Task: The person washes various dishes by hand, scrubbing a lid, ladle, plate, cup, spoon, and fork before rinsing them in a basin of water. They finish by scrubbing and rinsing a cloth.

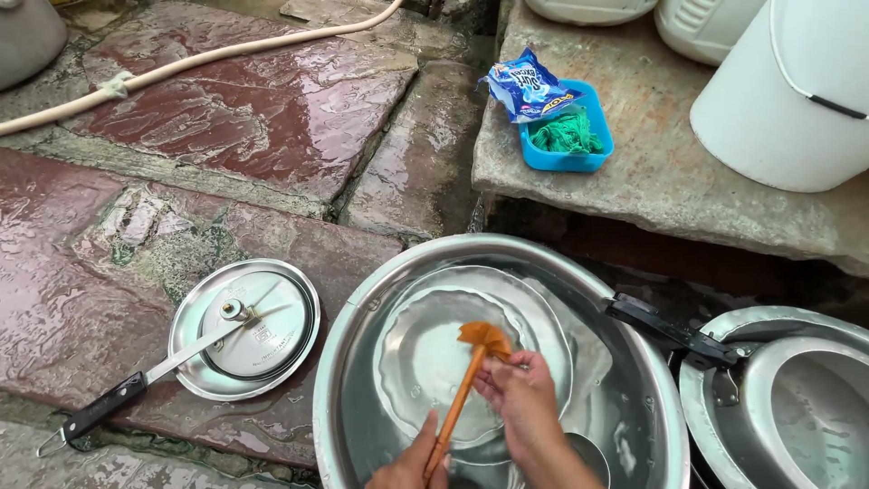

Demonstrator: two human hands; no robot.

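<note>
While water glints in the steel basin [362, 308], the left hand [412, 466] grips the wooden spatula [466, 385] low on its handle, the long axis rising up-right; the right hand [520, 398] curls around it nearer the blade, perhaps rubbing.

Bare wet stone floor [272, 109] lies open up and left of the steel basin [362, 299], while a pan lid [244, 330] crowds its left, a pot [787, 398] its right, and a stone ledge [670, 181] stands behind.
</note>
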